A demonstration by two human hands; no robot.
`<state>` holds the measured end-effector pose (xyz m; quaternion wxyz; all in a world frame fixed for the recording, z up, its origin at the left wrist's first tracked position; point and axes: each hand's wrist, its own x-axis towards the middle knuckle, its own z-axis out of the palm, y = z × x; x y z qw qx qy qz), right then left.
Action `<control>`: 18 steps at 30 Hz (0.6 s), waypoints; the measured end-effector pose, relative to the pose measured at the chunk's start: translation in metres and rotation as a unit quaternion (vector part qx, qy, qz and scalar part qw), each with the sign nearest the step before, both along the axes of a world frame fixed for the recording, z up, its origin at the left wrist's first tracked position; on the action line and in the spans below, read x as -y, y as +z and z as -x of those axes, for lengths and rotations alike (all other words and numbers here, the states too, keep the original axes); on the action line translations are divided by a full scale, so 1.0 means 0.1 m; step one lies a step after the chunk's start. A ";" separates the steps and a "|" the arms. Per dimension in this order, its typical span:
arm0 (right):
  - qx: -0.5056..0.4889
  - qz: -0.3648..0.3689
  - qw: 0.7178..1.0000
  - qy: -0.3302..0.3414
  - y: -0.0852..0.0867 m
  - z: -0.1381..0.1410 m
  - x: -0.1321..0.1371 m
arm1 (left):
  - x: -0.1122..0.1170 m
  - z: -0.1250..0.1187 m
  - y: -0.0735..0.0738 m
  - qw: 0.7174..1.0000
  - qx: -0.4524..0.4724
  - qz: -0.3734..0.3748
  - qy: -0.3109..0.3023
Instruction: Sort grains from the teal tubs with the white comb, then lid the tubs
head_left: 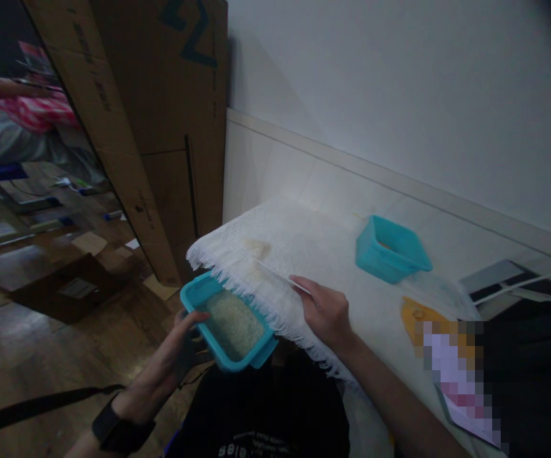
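My left hand (182,340) grips the near-left side of a teal plastic container (214,348), thumb over its rim. Pale grains that look like rice (237,323) lie inside it. The container is held just below the fringed edge of a white cloth (299,219) on the table. Between the closed fingers of my right hand (326,312) is a thin white flat strip (282,276), its far end over the cloth. Close to that end lies a small pale heap (256,247), blurred, perhaps of the same grains.
A second teal container (392,257) stands at the right by the wall. Near it lie clear plastic (442,292), an orange item (411,315) and black material (533,375). A tall cardboard box (161,127) rises at left; beyond it a person's arm (3,88) shows.
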<state>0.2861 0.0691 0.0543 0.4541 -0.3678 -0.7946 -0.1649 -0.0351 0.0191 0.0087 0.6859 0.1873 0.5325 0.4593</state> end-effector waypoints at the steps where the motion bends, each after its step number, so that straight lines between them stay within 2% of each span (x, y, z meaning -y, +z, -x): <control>1: 0.000 0.002 1.000 0.014 -0.02 0.02 -0.02 | 0.00 0.00 0.00 1.000 0.001 -0.001 -0.001; 6: 0.018 0.017 0.999 0.039 -0.08 0.12 0.08 | 0.01 0.00 -0.03 1.000 0.005 0.005 -0.004; 12: 0.020 0.026 0.997 0.074 0.05 0.22 0.37 | 0.01 0.00 -0.03 1.000 0.004 0.007 0.001; 14: 0.016 0.021 0.998 0.057 0.10 0.18 0.40 | 0.01 0.00 -0.03 1.000 0.005 0.005 0.003; 18: 0.014 -0.012 0.999 -0.045 0.16 -0.04 0.40 | -0.01 -0.01 -0.04 1.000 -0.001 0.010 0.014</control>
